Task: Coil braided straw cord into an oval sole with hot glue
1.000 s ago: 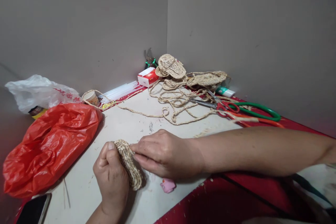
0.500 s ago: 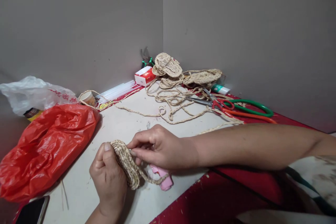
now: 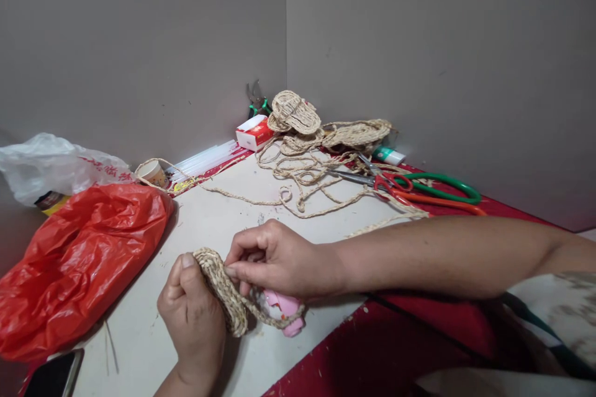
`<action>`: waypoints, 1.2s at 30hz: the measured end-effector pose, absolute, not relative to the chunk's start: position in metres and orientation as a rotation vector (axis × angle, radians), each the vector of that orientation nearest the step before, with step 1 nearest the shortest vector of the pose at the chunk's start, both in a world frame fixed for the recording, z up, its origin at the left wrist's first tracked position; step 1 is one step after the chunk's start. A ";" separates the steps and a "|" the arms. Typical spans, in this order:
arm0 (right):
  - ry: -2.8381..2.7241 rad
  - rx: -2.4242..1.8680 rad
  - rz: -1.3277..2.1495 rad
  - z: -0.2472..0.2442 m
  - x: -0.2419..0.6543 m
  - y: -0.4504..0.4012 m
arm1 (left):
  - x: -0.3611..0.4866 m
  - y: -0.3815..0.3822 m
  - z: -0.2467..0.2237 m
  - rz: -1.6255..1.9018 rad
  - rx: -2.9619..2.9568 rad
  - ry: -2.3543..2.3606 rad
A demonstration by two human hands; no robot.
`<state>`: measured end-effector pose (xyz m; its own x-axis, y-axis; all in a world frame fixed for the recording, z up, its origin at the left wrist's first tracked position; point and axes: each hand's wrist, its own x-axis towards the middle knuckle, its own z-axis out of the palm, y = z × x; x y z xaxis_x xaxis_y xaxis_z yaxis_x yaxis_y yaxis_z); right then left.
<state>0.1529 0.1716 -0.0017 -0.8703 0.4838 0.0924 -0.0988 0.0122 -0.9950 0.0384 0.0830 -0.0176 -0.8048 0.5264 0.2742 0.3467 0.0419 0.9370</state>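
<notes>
Near the front of the pale board, my left hand (image 3: 193,310) is wrapped round one side of a coiled braided straw piece (image 3: 223,291), thumb on its upper edge. My right hand (image 3: 274,260) pinches with thumb and forefinger at the right face of that piece; whatever lies between the fingertips is too small to make out. From the coil a braided cord (image 3: 270,321) runs right, across a pink object (image 3: 286,307) lying partly under my right hand.
A red plastic bag (image 3: 93,254) lies left, a phone (image 3: 54,375) in front of it. Behind are loose braided cord (image 3: 307,167), a coiled oval piece (image 3: 295,113), red-handled scissors (image 3: 391,182), a tissue box (image 3: 254,133), pliers (image 3: 257,100), a paper cup (image 3: 153,173) and white sticks (image 3: 205,160).
The view has shifted slightly, so the background sits a little further left. Both hands keep nearly the same grip on the coiled piece.
</notes>
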 end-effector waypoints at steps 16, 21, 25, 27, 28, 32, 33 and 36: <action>-1.757 -0.493 1.982 -0.005 0.148 0.183 | 0.033 0.081 -0.014 1.769 0.817 1.621; -1.735 -0.500 2.042 -0.005 0.149 0.180 | 0.036 0.081 -0.019 1.776 0.839 1.612; -1.689 -0.474 2.065 -0.006 0.151 0.176 | 0.036 0.078 -0.023 1.813 0.913 1.665; -1.662 -0.469 2.075 -0.006 0.150 0.175 | 0.036 0.077 -0.025 1.820 0.942 1.694; -1.655 -0.476 2.085 -0.007 0.149 0.175 | 0.035 0.077 -0.025 1.812 0.946 1.705; -1.658 -0.498 2.115 -0.009 0.145 0.179 | 0.032 0.080 -0.024 1.770 0.908 1.693; -1.664 -0.490 2.102 -0.009 0.144 0.180 | 0.031 0.082 -0.024 1.771 0.892 1.670; -1.738 -0.432 1.938 -0.010 0.144 0.185 | 0.026 0.086 -0.021 1.849 0.827 1.594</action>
<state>0.1436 0.1847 -0.0100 -0.8258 0.5563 0.0922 -0.1521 -0.0622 -0.9864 0.0259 0.0859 -0.0214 -0.6551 0.7496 0.0944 -0.0171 -0.1396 0.9901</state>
